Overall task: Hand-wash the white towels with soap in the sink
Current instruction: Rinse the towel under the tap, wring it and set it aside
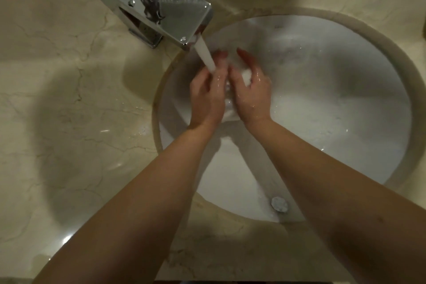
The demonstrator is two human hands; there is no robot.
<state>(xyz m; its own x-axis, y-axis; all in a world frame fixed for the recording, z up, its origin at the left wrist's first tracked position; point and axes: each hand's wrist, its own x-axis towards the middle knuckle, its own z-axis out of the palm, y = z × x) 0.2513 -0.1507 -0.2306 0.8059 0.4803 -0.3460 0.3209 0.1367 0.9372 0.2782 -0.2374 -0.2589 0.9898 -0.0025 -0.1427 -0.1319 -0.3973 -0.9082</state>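
Both my hands are together over the white round sink [334, 104], under a stream of water [205, 54] from the chrome faucet [147, 0]. My left hand [206, 97] and my right hand [252, 94] hold a small wet white towel [230, 108] bunched between them. The fingers of both hands curl round the cloth, and foam or wet cloth [246, 76] shows at my right thumb. Most of the towel is hidden by my hands. The water falls on my left fingers.
A beige marble counter [69, 122] surrounds the sink, wet in spots near the rim. An overflow fitting [279, 204] sits on the sink's near wall. The faucet spout overhangs the sink's far left edge, close above my hands.
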